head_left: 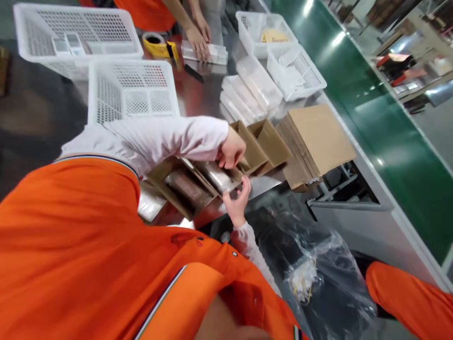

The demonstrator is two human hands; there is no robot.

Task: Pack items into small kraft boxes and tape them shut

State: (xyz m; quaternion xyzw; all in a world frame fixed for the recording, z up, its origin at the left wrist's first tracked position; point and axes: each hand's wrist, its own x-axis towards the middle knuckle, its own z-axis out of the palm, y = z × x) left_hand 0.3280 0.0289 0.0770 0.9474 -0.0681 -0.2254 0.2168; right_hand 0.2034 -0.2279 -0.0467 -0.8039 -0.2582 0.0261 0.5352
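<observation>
A cardboard box [234, 190] lies before me with its top open, a clear bubble-wrapped package [216, 175] inside it. My left hand [232, 147] reaches over from the left, fingers curled down and closed on the package's upper end; the fingertips are partly hidden. Around the near end of the same box, my right hand [237, 200] has its thumb and fingers bent against the cardboard. To the left is another open box [184, 210] with a brownish wrapped package [189, 189] in it. Two more open cardboard boxes [272, 144] stand just right of my left hand.
Flattened cardboard [322, 137] is stacked at the right, before a green conveyor belt [354, 75]. Clear wrapped packages [260, 82] are piled behind the boxes. White baskets [132, 85] stand around. Across the table, a co-worker's hands [198, 42] rest on a wrapped package beside a tape dispenser [157, 47].
</observation>
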